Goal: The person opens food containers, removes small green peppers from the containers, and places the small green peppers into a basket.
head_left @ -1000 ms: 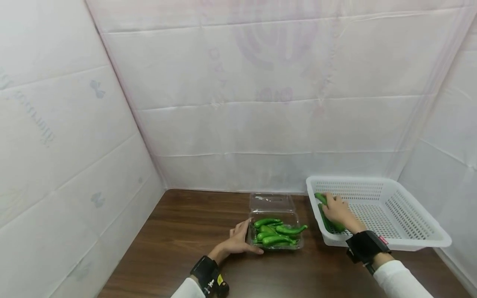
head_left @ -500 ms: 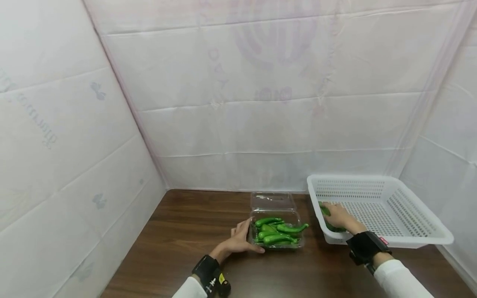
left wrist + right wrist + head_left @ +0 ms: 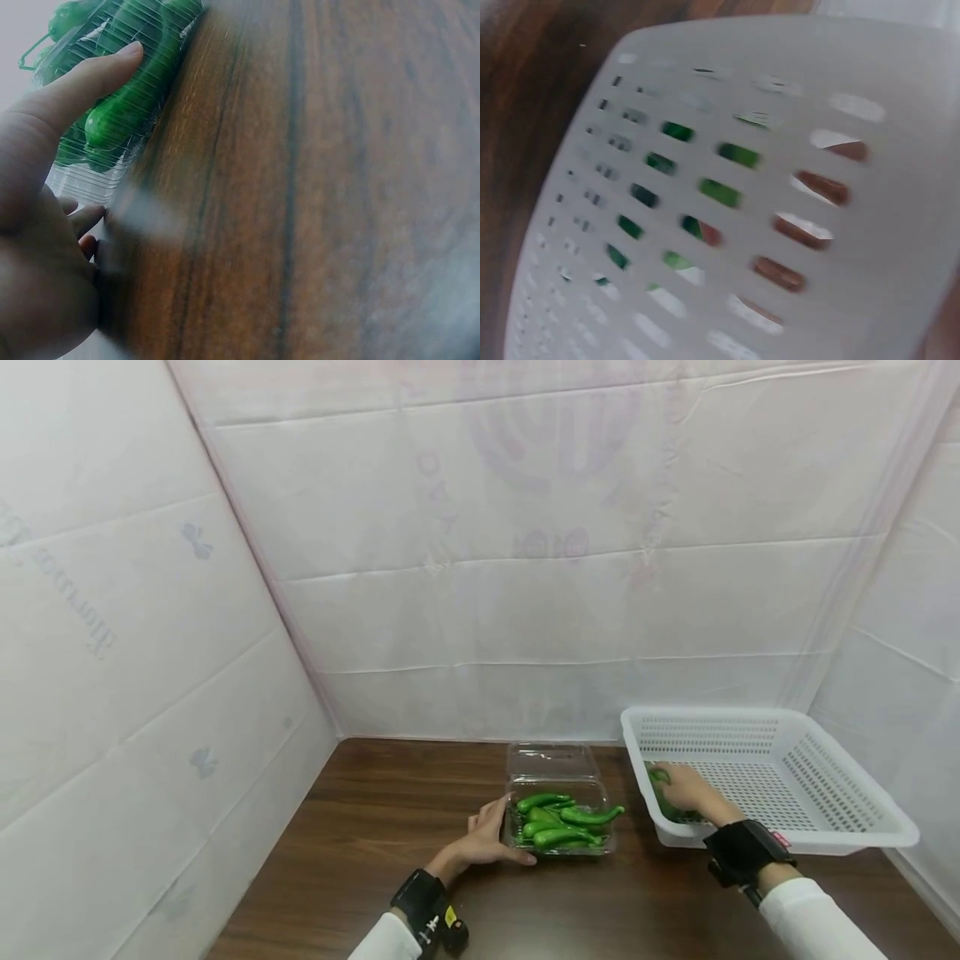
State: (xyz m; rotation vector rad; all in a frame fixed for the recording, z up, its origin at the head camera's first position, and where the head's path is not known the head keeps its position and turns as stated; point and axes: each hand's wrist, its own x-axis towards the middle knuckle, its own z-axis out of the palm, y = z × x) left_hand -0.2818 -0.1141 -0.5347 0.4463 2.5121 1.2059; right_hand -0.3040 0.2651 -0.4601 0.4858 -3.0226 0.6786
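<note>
Two hands are engaged. Over the last second the right hand [image 3: 686, 787] has sunk lower into the white basket [image 3: 840, 777], fingers curled over green peppers [image 3: 670, 806] at its near-left corner. The left hand [image 3: 487, 839], fingers straight, stays braced against the clear box [image 3: 551, 764] of glossy, curved peppers [image 3: 562, 827].
</note>
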